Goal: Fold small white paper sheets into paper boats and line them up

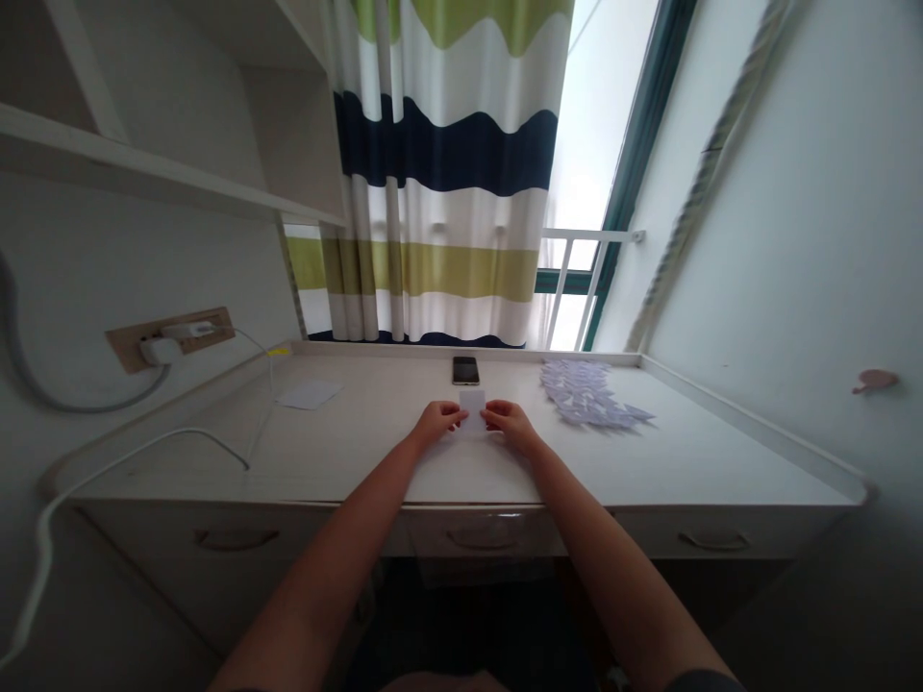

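Spanning the gap between the left hand (438,419) and right hand (509,420), a small white rectangular paper (472,401) is clamped in each grip over the white desk (389,380); behind lies a black rectangular phone (465,371), rightward pale pointed folded-paper pieces (584,392), leftward flat white paper (309,395).

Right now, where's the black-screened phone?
Head view, centre: the phone lies on the white desk near its back edge, just beyond the held small white paper square.

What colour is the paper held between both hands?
The paper looks plain white, best seen in the head view.
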The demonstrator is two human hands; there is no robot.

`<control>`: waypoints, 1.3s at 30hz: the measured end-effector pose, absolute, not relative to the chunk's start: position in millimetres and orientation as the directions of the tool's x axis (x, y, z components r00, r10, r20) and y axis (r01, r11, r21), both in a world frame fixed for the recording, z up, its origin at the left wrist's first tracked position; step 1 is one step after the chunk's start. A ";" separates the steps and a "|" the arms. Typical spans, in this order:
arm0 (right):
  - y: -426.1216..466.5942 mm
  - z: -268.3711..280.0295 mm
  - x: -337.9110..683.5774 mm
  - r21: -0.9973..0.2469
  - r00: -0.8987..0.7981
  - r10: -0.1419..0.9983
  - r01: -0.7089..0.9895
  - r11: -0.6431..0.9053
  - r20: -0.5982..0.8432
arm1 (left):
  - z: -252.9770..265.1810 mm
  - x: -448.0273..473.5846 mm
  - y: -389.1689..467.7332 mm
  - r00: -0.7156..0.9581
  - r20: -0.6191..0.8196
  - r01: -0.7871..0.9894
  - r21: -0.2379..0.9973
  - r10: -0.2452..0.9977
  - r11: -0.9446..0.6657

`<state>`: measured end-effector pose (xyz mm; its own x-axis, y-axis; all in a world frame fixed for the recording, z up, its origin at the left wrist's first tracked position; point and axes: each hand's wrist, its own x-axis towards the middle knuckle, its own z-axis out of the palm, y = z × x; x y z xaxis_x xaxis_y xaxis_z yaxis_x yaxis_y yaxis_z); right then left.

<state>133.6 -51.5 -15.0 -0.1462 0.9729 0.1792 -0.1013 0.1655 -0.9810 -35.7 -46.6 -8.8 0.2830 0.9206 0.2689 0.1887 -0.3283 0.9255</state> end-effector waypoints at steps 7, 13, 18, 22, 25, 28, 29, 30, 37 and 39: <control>-52.5 -14.0 134.7 -0.981 -0.164 0.969 -0.093 0.173 0.186 | -7.3 -35.1 -48.0 0.276 0.256 0.194 0.929 0.927 -0.314; -51.9 -14.8 134.7 -0.981 -0.162 0.971 -0.102 0.163 0.178 | -9.0 -35.4 -45.8 0.277 0.263 0.194 0.927 0.924 -0.322; -51.3 -15.2 134.6 -0.984 -0.146 0.976 -0.102 0.145 0.159 | -13.4 -36.3 -41.9 0.281 0.286 0.191 0.919 0.916 -0.345; -49.6 -16.5 135.2 -0.985 -0.122 0.979 -0.060 0.160 0.166 | -15.1 -36.0 -40.4 0.284 0.280 0.201 0.918 0.917 -0.342; -48.5 -17.5 135.1 -0.986 -0.114 0.980 -0.035 0.162 0.165 | -15.8 -35.8 -39.8 0.289 0.273 0.207 0.918 0.917 -0.339; -49.6 -16.6 135.0 -0.987 -0.125 0.979 -0.028 0.158 0.160 | -16.2 -36.4 -38.9 0.290 0.273 0.210 0.917 0.917 -0.339; -50.6 -15.8 135.0 -0.988 -0.132 0.979 -0.030 0.154 0.157 | -16.0 -36.8 -38.6 0.287 0.273 0.209 0.918 0.918 -0.338; -51.8 -14.6 135.1 -0.988 -0.139 0.978 -0.033 0.152 0.155 | -15.6 -37.2 -38.5 0.281 0.275 0.205 0.919 0.920 -0.337; -58.0 -8.9 134.9 -0.989 -0.133 0.980 -0.025 0.147 0.149 | -10.2 -39.3 -41.3 0.226 0.310 0.166 0.922 0.923 -0.350; -56.7 -10.3 134.6 -0.986 -0.159 0.974 0.006 0.167 0.164 | -10.2 -39.1 -41.5 0.233 0.315 0.176 0.917 0.920 -0.359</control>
<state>134.6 -56.7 -10.3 -0.1590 0.9736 0.1639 0.0062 0.1670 -0.9859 -39.1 -41.5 -10.2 0.2332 0.9199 0.3153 0.1759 -0.3589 0.9167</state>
